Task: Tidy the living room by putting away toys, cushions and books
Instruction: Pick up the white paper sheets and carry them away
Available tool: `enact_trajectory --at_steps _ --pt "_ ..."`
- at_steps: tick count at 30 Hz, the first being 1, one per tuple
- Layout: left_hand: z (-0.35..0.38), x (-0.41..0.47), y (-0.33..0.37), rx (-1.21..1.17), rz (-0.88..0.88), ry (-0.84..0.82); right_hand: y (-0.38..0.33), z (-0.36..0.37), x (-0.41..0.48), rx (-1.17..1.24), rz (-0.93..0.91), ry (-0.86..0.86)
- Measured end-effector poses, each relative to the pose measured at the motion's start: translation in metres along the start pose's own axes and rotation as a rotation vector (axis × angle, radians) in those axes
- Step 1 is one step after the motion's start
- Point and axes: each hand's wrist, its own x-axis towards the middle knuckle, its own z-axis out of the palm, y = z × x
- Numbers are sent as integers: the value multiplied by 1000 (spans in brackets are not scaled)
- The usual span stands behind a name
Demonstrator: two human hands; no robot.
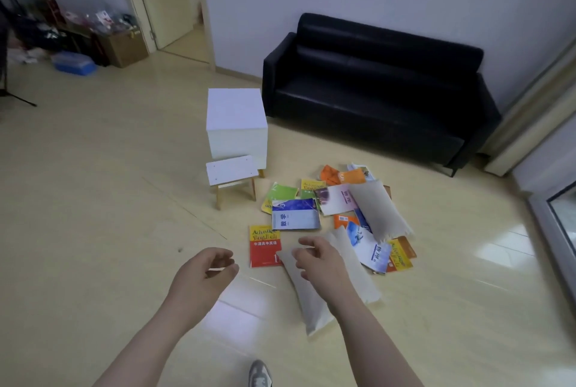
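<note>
- The black sofa (374,90) stands against the wall, far beyond our fingers.
- The white cabinet (237,124), with a small stool (232,170) before it, is well ahead of the left fingers.
- The near cushion (330,296) lies on the floor under our right hand (321,265). A second cushion (377,212) lies beyond it.
- The scattered books (296,215) spread just past the right fingers (307,241).
- Our left hand (202,274) and right hand hover loosely curled, holding nothing. We cannot tell whether the right one touches the cushion.
- We judge the cushions come first. Next, the right fingers must close on the near cushion's edge and lift it toward the sofa.
</note>
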Motion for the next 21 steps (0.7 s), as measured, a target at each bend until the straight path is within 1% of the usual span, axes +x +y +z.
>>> enact_trajectory --at_steps 6,12,15,21 --pt "-44 91 23 -4 -24 50 -62 35 88 -18 -16 -23" --pt "-88 173 25 -12 -31 19 -102 84 159 -21 2 -1" --pt "-131 232 20 -5 -14 -10 -130 129 201 7 8 25" --pt "-213 323 25 29 19 -61 -188 204 254 50 42 75"
